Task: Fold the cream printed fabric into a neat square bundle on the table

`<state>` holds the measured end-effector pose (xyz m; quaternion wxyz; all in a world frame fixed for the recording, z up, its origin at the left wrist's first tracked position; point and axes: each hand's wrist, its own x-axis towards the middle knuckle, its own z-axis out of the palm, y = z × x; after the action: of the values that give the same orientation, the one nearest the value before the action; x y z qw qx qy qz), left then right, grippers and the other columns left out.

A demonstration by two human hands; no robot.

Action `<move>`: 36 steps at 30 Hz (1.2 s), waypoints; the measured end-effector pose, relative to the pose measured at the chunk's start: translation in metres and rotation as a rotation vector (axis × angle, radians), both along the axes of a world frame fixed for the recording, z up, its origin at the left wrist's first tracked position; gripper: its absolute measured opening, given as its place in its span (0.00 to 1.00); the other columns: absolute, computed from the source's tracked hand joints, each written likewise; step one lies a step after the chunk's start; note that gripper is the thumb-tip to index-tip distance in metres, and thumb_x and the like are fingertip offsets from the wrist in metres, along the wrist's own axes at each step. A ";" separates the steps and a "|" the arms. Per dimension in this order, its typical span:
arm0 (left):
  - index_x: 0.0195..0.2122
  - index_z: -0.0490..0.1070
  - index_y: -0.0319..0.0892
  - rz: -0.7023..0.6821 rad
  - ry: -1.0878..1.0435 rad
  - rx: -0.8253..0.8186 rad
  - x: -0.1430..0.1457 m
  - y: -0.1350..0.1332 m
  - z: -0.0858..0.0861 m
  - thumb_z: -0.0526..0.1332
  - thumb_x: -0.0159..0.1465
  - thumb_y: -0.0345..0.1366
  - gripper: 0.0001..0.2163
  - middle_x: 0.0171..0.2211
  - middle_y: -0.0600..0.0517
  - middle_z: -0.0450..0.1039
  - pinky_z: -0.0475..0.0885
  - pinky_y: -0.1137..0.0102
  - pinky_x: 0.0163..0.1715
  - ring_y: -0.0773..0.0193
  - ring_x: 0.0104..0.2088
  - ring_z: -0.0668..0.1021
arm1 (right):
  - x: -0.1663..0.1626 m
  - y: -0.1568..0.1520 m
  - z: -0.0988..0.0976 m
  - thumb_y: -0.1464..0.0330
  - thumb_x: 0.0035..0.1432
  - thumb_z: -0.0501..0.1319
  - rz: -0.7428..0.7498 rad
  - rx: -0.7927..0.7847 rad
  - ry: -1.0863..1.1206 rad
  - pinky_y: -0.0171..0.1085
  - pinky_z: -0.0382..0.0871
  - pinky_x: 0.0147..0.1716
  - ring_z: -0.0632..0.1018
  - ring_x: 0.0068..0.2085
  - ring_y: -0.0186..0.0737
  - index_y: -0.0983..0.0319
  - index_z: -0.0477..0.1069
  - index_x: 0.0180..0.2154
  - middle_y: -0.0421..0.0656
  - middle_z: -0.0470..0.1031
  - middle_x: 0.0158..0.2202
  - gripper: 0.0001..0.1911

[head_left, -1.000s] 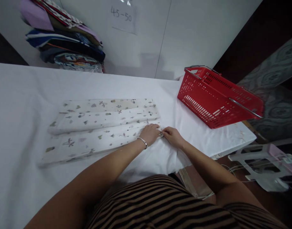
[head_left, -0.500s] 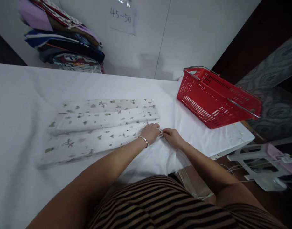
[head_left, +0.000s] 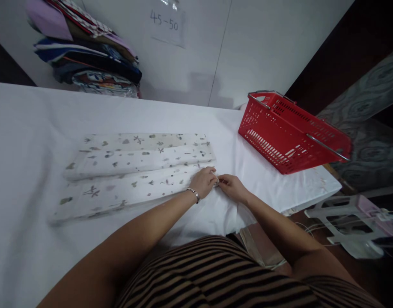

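Observation:
A white printed cloth [head_left: 135, 184] with small plant motifs lies on the table, laid in two long overlapping bands like a pair of trousers. My left hand [head_left: 203, 183], with a bracelet at its wrist, rests on the near right corner of this cloth, fingers bent and closed on its edge. Just to the right, my right hand [head_left: 233, 187] pinches the same corner between thumb and fingers. The fingertips of both hands almost meet there. A small pale loop or fold between them is too small to make out.
White fabric covers the table [head_left: 19, 141]. To the right stands a red plastic basket [head_left: 289, 141] with metal handles. A stack of folded clothes [head_left: 90, 55] is at the back left, against a wall with a "45-50" paper [head_left: 166, 25]. A white stool [head_left: 347, 214] stands below right.
Both hands stay at the cloth's near right corner, with only a slight shift of the fingers. The pale loop between them shows less than before.

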<state>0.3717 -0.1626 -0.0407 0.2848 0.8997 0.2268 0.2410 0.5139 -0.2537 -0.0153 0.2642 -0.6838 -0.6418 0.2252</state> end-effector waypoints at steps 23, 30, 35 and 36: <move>0.30 0.72 0.41 0.068 0.303 0.374 -0.053 0.000 0.016 0.52 0.61 0.30 0.09 0.49 0.49 0.68 0.64 0.62 0.43 0.58 0.48 0.69 | -0.004 -0.007 0.006 0.69 0.62 0.48 0.069 -0.094 -0.566 0.31 0.58 0.34 0.71 0.38 0.34 0.60 0.67 0.38 0.41 0.70 0.37 0.09; 0.33 0.68 0.39 0.084 0.240 0.475 -0.052 0.000 0.006 0.51 0.64 0.30 0.08 0.39 0.47 0.70 0.63 0.65 0.38 0.61 0.39 0.70 | -0.006 -0.007 0.010 0.68 0.62 0.48 0.073 -0.121 -0.662 0.31 0.58 0.33 0.71 0.37 0.35 0.60 0.66 0.37 0.42 0.70 0.36 0.10; 0.33 0.67 0.38 0.009 0.296 0.597 -0.054 0.001 -0.001 0.51 0.62 0.26 0.07 0.30 0.48 0.69 0.62 0.64 0.36 0.61 0.32 0.70 | -0.012 -0.007 0.010 0.70 0.61 0.49 0.036 -0.130 -0.722 0.32 0.59 0.32 0.70 0.37 0.37 0.61 0.67 0.37 0.44 0.69 0.37 0.09; 0.33 0.67 0.38 0.003 0.298 0.608 -0.055 0.001 -0.001 0.51 0.62 0.26 0.07 0.30 0.48 0.69 0.62 0.64 0.36 0.60 0.32 0.70 | -0.013 -0.007 0.010 0.70 0.61 0.49 0.035 -0.109 -0.726 0.32 0.59 0.33 0.69 0.38 0.37 0.61 0.67 0.37 0.45 0.69 0.37 0.09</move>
<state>0.3172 -0.1617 -0.0419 -0.0333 0.9684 0.1852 0.1637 0.5011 -0.2608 -0.0052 -0.0215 -0.7213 -0.6922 0.0064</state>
